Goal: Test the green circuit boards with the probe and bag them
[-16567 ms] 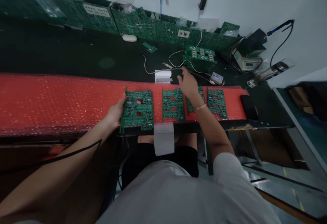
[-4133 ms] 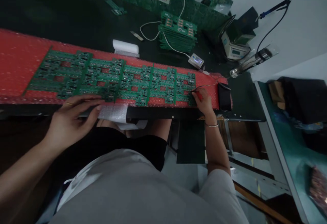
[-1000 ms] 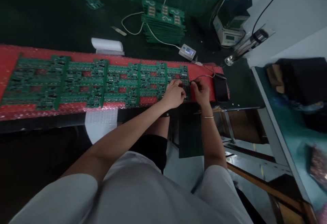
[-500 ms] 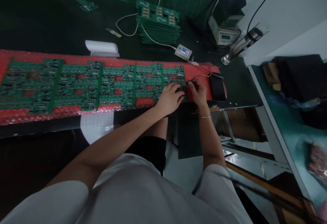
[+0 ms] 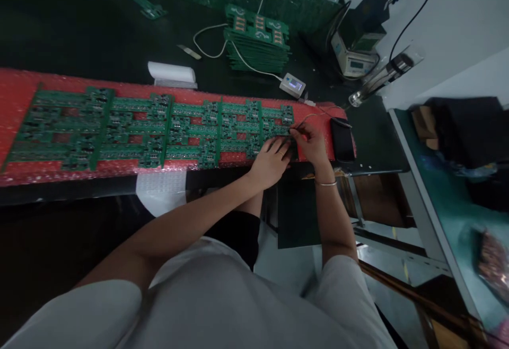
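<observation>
A row of several green circuit boards [image 5: 159, 129] lies side by side on a red bubble-wrap sheet [image 5: 24, 89] along the bench's front edge. My left hand [image 5: 272, 160] rests fingers-down on the near edge of the rightmost board [image 5: 278, 121]. My right hand [image 5: 312, 142] is closed in a pinch at that board's right side, gripping a small tool on a thin wire [image 5: 322, 111]; the tool itself is mostly hidden by my fingers. A bracelet sits on my right wrist.
A black phone [image 5: 342, 139] lies right of the boards. Behind them: a white roll [image 5: 172, 72], a stack of green boards [image 5: 256, 41], a small white meter [image 5: 292, 85], a soldering station [image 5: 356, 57]. A white label strip [image 5: 161, 192] hangs off the bench edge.
Since a second ago my left hand has slid slightly toward the near edge of the rightmost board, and my right hand stays pinched at its right side. The view shifted a little.
</observation>
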The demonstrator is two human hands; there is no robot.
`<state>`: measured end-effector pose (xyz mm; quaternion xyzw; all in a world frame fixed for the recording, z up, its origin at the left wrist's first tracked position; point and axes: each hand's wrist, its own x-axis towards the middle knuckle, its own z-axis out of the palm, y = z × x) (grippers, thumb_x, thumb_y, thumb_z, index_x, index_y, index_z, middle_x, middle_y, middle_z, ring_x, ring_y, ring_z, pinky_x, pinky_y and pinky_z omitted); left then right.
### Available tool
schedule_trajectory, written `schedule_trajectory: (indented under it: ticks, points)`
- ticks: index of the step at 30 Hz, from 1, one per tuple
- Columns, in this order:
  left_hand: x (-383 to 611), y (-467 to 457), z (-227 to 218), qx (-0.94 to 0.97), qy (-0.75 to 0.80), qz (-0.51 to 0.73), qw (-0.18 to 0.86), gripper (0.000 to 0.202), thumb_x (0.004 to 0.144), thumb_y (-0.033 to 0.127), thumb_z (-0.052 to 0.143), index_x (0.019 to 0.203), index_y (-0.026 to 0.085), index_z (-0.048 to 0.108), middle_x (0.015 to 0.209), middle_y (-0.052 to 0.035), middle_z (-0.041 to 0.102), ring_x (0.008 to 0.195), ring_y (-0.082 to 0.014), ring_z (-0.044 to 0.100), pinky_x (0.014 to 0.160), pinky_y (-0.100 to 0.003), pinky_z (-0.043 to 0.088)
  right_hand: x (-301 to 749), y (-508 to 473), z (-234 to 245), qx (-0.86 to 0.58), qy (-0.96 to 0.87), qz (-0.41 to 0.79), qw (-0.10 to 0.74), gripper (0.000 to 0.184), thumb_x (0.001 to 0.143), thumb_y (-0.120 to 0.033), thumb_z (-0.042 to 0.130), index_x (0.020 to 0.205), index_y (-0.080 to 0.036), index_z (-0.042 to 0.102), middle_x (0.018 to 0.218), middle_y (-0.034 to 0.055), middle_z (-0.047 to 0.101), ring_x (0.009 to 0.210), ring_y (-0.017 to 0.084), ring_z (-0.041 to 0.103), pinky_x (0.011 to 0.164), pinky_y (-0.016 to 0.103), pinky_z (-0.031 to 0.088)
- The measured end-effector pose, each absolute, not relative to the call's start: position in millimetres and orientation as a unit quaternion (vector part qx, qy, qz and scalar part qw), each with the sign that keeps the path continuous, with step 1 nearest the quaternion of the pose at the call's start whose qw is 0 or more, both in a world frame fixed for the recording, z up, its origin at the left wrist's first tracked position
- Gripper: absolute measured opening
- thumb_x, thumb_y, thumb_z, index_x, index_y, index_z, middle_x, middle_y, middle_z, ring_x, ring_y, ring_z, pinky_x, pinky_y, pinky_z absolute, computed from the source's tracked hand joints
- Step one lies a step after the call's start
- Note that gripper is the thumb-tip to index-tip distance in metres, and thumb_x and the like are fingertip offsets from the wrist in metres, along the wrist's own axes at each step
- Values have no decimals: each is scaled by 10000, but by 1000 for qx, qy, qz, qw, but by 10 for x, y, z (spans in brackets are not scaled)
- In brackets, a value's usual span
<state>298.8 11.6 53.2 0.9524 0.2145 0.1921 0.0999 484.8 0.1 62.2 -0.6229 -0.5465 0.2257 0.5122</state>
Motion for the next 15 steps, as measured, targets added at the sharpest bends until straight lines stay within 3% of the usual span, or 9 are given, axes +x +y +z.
schedule_trajectory:
  ticks: [4,11,15]
  points:
    - [2577,-19,588,950,208,205,111,513,962,283,644,1453,147,590,1586,-186,485,1494,-351,424,1226,-550,343,4693,46,609,-609,-600,224,468,348,919,-566,655,1000,-240,745,992,36,760,899,197,708,890,366,588]
    - [1458,-73,531,922,264,260,114,314,1006,310,574,1293,223,667,1473,-143,599,1368,-356,554,1124,-584,458,4652,98,572,-616,-642,194,413,333,965,-550,606,1044,-263,752,1048,55,761,986,228,681,919,406,558]
    - [943,-13,537,899,302,297,113,330,968,267,634,1298,268,635,1423,-141,621,1295,-367,604,1063,-593,501,4664,96,603,-613,-657,191,395,321,973,-540,591,1050,-267,742,1030,62,753,982,249,672,899,439,553]
